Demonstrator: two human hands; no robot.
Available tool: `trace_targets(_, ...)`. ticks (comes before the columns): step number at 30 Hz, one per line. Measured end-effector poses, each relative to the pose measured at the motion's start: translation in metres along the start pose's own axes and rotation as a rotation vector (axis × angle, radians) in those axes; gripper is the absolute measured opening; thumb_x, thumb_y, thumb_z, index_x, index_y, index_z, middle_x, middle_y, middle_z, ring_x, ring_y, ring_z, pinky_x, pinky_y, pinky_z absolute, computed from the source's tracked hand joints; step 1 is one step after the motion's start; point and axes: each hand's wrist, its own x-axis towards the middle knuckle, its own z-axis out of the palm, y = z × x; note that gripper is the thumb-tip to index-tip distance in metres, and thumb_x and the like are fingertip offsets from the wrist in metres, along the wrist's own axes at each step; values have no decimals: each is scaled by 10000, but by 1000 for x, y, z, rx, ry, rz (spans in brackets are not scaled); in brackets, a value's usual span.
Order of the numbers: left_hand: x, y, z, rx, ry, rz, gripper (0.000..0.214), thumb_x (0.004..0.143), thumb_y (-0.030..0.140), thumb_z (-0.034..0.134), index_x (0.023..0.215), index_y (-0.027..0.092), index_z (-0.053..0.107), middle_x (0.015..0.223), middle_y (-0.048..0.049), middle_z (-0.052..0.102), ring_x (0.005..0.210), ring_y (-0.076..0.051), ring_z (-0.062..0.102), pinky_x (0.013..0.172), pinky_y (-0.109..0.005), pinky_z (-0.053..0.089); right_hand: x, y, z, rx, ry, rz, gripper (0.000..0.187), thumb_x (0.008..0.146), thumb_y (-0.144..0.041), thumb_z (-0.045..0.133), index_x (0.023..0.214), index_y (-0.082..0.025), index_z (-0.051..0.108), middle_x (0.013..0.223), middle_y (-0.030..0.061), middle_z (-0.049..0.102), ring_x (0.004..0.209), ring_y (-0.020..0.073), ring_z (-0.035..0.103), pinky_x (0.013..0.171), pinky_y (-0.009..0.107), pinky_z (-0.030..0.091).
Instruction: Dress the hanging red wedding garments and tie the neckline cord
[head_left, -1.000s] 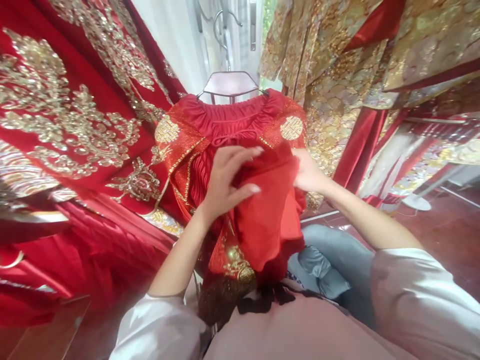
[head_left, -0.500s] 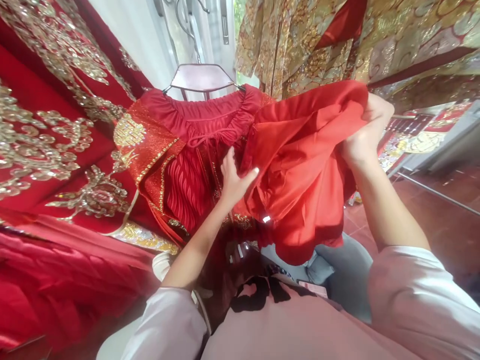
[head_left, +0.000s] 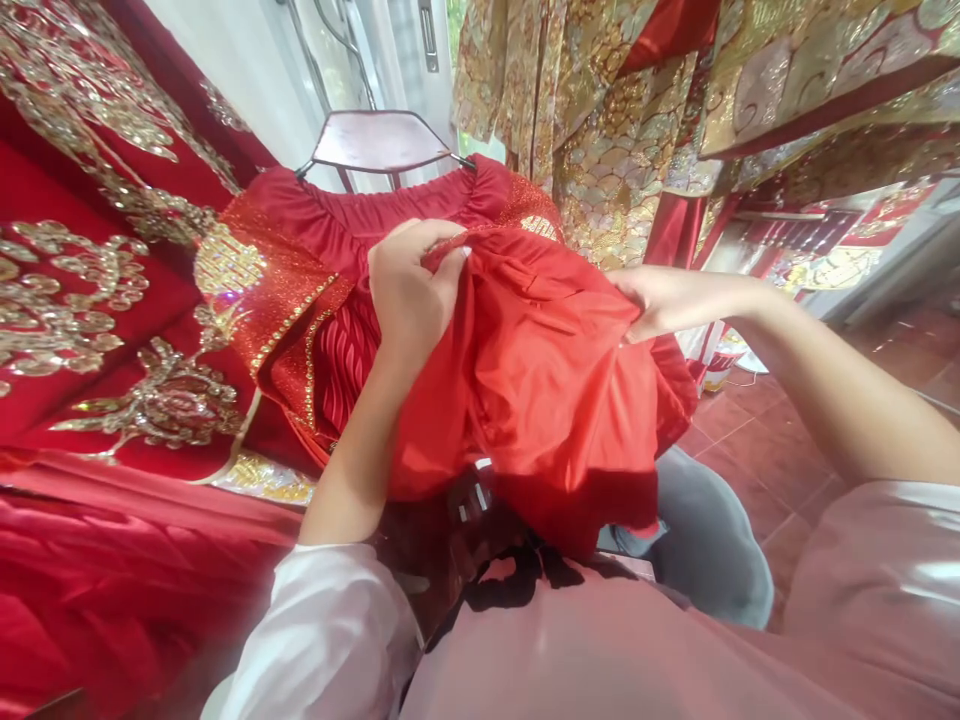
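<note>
A red skirt with gold embroidery (head_left: 300,270) hangs from a dark hanger (head_left: 379,140) in front of me. Its plain red lining (head_left: 540,380) is pulled up and bunched between my hands. My left hand (head_left: 409,290) is closed, pinching the top edge of this lining near the skirt's gathered waistband. My right hand (head_left: 660,300) is closed on the lining's right edge, its fingers partly hidden by the cloth. The lining hangs in folds below both hands, covering the skirt's front.
Red garments with heavy gold embroidery (head_left: 90,300) hang on the left. Gold brocade robes (head_left: 645,110) hang at the upper right. A white curtain and window (head_left: 375,50) lie behind the hanger. Reddish floor tiles (head_left: 757,450) show at the right, my grey trouser leg (head_left: 697,540) below.
My right hand has come down from its raised position and moved left with the lining. My left hand has risen and closed on the lining's upper edge.
</note>
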Motion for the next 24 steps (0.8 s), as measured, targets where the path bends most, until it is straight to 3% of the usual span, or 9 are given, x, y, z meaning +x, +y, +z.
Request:
trace_targets(2, 4, 6, -15, 69, 16, 70, 138, 744, 90, 643, 831, 176, 707, 812, 29, 700, 755, -133, 617, 741, -271, 496, 7, 3, 6, 60, -152, 25, 197, 569, -210, 789, 634, -126, 624, 633, -52, 631, 664, 90, 604, 622, 206, 482)
trace_targets(5, 7, 13, -37, 104, 57, 87, 115, 752, 117, 651, 817, 189, 712, 796, 46, 697, 731, -137, 608, 734, -295, 498, 20, -2, 16, 150, -259, 36, 233, 564, -276, 798, 647, -136, 630, 628, -51, 639, 636, 86, 597, 592, 200, 479)
trace_targets(10, 4, 15, -68, 180, 160, 50, 154, 707, 83, 646, 803, 171, 728, 741, 29, 692, 699, -137, 607, 675, -279, 476, 47, -27, 42, 191, -346, 175, 187, 590, -94, 776, 552, -113, 593, 490, -73, 542, 522, 64, 530, 534, 172, 412)
trace_targets(13, 1, 14, -85, 305, 203, 13, 186, 664, 49, 624, 778, 145, 737, 698, 11, 678, 654, -131, 595, 614, -250, 433, 61, -43, 66, 91, -358, 78, 275, 563, 68, 728, 471, -108, 538, 418, -71, 450, 490, 55, 467, 523, 172, 341)
trace_targets(16, -1, 17, -105, 529, 212, -110, 152, 642, 82, 613, 717, 147, 728, 593, 18, 608, 569, -128, 525, 562, -254, 374, 68, -59, 85, -88, -409, -87, 294, 607, 58, 675, 452, -126, 506, 415, -47, 410, 530, 87, 473, 553, 205, 325)
trace_targets(18, -6, 23, -117, 673, 156, -260, 218, 664, 130, 585, 818, 170, 735, 649, 4, 620, 621, -162, 548, 618, -289, 418, 71, -70, 93, -129, -418, -129, 199, 647, 15, 628, 532, -129, 551, 495, -17, 489, 613, 129, 527, 600, 228, 357)
trace_targets(20, -17, 30, -120, 678, 37, -393, 370, 693, 187, 583, 1045, 195, 696, 766, -20, 653, 726, -208, 599, 703, -336, 470, 75, -81, 103, -88, -377, -150, 113, 668, -19, 577, 672, -129, 604, 639, 13, 586, 713, 161, 563, 654, 247, 394)
trace_targets(22, -35, 35, -114, 542, -112, -490, 557, 702, 268, 644, 1250, 201, 573, 879, -47, 669, 843, -248, 630, 771, -367, 494, 78, -92, 117, -18, -312, -175, 151, 696, -54, 526, 790, -131, 615, 741, 34, 625, 761, 173, 568, 678, 262, 421)
trace_targets(24, -56, 34, -98, 367, -208, -579, 716, 664, 384, 733, 1305, 174, 492, 946, -81, 670, 902, -272, 639, 791, -379, 507, 79, -106, 135, 37, -266, -223, 189, 726, -72, 477, 848, -128, 610, 769, 48, 627, 768, 170, 564, 680, 268, 433)
